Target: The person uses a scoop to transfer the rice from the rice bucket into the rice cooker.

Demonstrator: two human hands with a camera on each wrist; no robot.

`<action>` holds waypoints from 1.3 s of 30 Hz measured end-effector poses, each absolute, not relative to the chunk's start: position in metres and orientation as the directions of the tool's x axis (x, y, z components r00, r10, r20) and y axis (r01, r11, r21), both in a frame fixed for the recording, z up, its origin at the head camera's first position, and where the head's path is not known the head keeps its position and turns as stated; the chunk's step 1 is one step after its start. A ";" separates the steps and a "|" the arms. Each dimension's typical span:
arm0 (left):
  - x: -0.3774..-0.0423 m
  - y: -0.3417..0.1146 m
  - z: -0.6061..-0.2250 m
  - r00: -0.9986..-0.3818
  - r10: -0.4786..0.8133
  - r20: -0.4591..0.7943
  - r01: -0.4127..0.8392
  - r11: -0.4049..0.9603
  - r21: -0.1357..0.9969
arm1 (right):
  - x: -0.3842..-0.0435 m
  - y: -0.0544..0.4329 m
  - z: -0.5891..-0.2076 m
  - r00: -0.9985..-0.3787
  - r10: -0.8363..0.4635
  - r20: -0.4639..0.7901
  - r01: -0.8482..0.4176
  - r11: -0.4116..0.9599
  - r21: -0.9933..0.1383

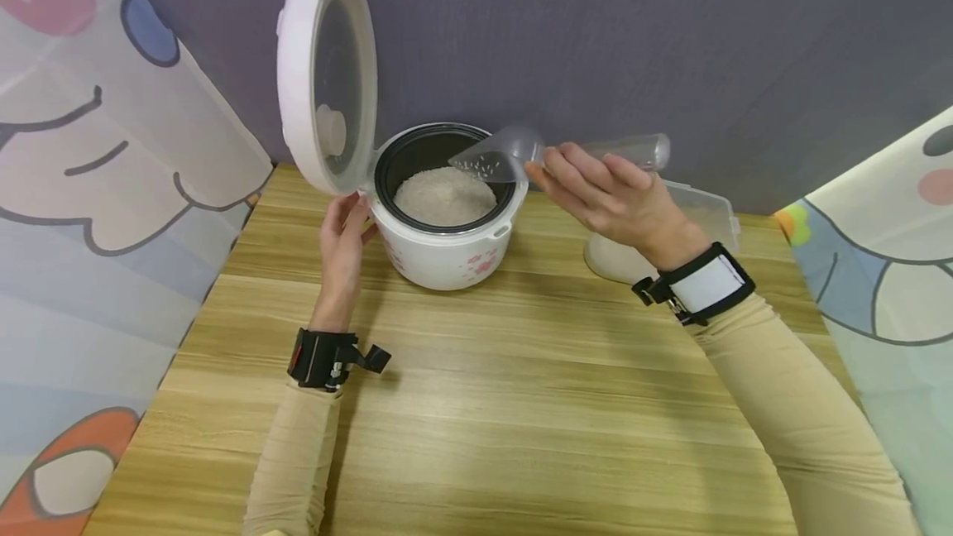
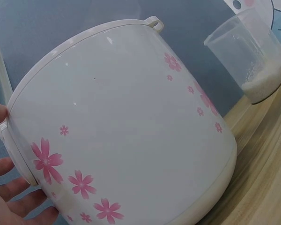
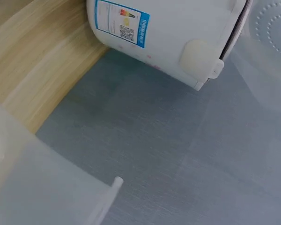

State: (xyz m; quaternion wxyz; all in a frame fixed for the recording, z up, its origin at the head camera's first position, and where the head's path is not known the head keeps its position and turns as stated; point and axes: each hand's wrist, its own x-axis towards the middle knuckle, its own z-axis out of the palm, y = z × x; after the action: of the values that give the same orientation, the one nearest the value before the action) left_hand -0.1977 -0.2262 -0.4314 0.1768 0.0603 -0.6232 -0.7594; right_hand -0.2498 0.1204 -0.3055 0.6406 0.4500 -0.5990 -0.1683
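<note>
A white rice cooker with pink flowers stands with its lid raised. White rice lies heaped in its dark inner pot. My right hand grips the handle of a clear plastic scoop, tilted over the pot's right rim, with several grains in it. At the cooker's left side, below the lid hinge, my left hand rests against the body. In the left wrist view its thumb touches the cooker's edge, and its fingers are spread and slightly bent. The right hand is out of the right wrist view.
A translucent container with rice in its bottom stands on the wooden table, right of the cooker and partly behind my right hand. A grey wall rises close behind. Cartoon-printed curtains border both sides.
</note>
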 end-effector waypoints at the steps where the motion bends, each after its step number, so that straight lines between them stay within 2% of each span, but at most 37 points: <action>1: -0.198 -0.226 -0.431 -0.930 -0.344 0.132 0.196 -0.161 0.967 | -0.250 0.120 -0.306 0.223 -0.751 0.622 -0.327 0.543 0.773; 10: -0.197 -0.224 -0.430 -0.931 -0.335 0.142 0.209 -0.172 0.963 | -0.250 0.126 -0.316 0.189 -0.712 0.676 -0.363 0.590 0.722; 21: -0.197 -0.225 -0.431 -0.931 -0.335 0.142 0.208 -0.172 0.963 | -0.248 0.134 -0.328 0.211 -0.695 0.687 -0.331 0.611 0.720; 29: -0.198 -0.225 -0.431 -0.930 -0.336 0.149 0.214 -0.164 0.963 | -0.244 0.134 -0.332 0.195 -0.684 0.703 -0.343 0.624 0.702; 33: -0.197 -0.224 -0.430 -0.929 -0.339 0.146 0.212 -0.166 0.963 | -0.240 0.132 -0.336 0.123 -0.628 0.768 -0.418 0.670 0.614; 39: -0.197 -0.223 -0.430 -0.932 -0.333 0.143 0.207 -0.164 0.965 | -0.233 0.129 -0.345 -0.043 -0.456 0.889 -0.572 0.741 0.353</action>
State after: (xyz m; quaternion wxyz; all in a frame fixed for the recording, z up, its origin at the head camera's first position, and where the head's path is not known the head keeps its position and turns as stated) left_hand -0.1971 -0.2231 -0.4298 0.1773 0.0508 -0.6219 -0.7611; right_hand -0.2331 0.1290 -0.3449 0.5926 0.3568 -0.7206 0.0487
